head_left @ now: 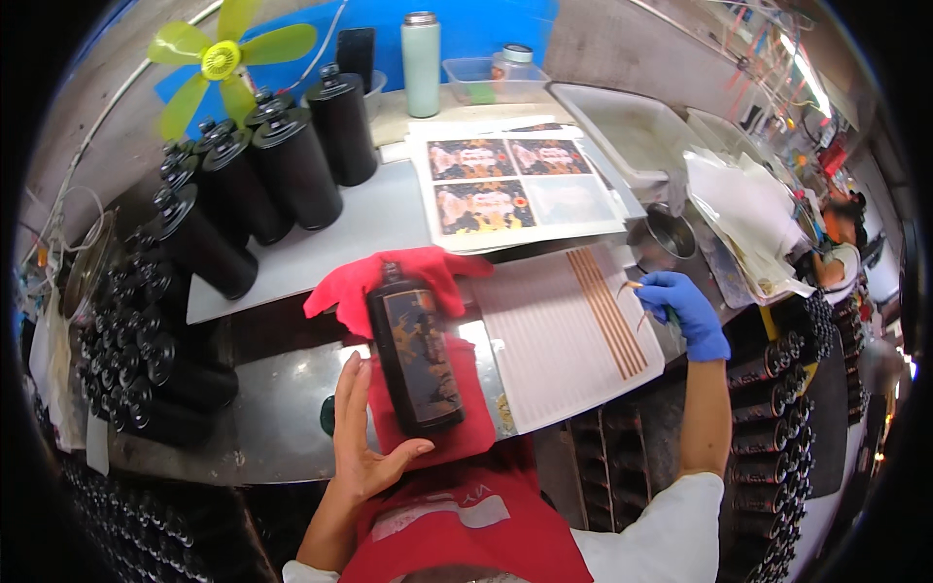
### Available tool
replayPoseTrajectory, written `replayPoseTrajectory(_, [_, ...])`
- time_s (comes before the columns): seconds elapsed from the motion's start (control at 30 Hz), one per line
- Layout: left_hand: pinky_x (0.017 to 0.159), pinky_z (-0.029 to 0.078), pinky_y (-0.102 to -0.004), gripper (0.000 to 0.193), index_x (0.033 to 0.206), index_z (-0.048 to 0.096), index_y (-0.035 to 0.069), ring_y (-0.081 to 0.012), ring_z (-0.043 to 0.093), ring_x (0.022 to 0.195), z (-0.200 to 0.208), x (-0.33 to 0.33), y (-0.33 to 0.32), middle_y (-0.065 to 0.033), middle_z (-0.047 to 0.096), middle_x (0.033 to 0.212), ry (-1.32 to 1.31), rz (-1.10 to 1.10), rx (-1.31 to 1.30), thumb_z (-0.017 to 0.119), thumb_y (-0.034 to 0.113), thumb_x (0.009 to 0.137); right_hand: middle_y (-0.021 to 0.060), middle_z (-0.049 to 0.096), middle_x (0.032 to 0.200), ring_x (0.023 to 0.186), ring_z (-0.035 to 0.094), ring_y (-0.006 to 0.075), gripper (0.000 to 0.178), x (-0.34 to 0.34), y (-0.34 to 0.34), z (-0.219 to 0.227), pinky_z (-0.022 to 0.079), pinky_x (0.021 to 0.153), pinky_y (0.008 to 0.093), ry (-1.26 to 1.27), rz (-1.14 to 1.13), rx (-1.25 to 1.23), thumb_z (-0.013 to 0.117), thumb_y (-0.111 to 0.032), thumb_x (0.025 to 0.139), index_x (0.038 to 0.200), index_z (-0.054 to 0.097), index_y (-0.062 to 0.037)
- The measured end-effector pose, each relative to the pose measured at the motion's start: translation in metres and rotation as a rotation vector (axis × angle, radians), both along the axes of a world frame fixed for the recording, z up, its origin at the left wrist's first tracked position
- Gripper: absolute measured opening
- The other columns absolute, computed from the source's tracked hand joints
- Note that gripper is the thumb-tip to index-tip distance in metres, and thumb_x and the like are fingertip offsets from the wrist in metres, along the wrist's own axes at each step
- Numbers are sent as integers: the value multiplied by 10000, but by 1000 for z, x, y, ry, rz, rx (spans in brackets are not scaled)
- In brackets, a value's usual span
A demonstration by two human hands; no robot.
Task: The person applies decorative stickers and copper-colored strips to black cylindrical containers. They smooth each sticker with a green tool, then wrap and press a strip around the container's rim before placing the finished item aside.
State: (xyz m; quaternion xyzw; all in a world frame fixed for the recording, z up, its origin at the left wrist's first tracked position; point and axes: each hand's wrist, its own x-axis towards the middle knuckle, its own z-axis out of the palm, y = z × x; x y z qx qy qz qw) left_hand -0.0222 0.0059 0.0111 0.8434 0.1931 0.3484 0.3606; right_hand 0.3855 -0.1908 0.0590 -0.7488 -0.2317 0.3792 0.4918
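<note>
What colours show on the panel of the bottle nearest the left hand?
The panel is dark grey with gold-brown patches, clearest in the head view.

Grey wall (622, 44), bright tube light (805, 74)

Fairly bright, even light covers the middle of the view, while black vignetting closes in at all 4 corners. At upper right, 1 white tube light (805, 76) glows, blown out. Glare patches the metal counter (277, 408); the racked bottles (136, 530) at lower left sink into shadow. Fine detail on the decorated bottle (420, 340) looks soft. Fisheye distortion bends the rim, where the co-worker (846, 264) at far right blurs.
</note>
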Motion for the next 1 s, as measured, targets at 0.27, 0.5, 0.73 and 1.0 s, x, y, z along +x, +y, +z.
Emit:
replayPoseTrajectory(0.27, [978,368,-359,485,1233,512,-29,-231,476,1173,59,86,23,-141,504,1259,-211,-544,-534,498,353,933,16,643,657,515,530,29,186,-117,61,99,388,453,162,4,540,1,724,-73,724,900,718,-13])
replayPoseTrajectory(0.5, [695,453,-231,159,940,646,-23,-85,563,777,59,47,27,-22,615,853,67,-693,-1001,633,118,867,15,634,647,538,520,40,147,-144,83,102,403,486,191,-35,652,-130,733,-43,731,870,716,4])
replayPoseTrajectory(0.73, [609,426,-220,65,827,680,-4,-75,545,692,30,19,70,-39,622,781,-121,-122,-669,689,58,808,15,625,659,550,520,46,147,-154,141,56,390,486,184,-5,376,-112,735,-107,730,830,704,-3])
replayPoseTrajectory(1.0, [607,416,-207,53,827,680,13,-71,547,683,-5,45,102,-21,626,764,-354,88,-1070,705,22,782,6,612,658,565,507,41,165,-142,189,11,391,506,183,42,250,-64,725,-164,751,800,683,-12])
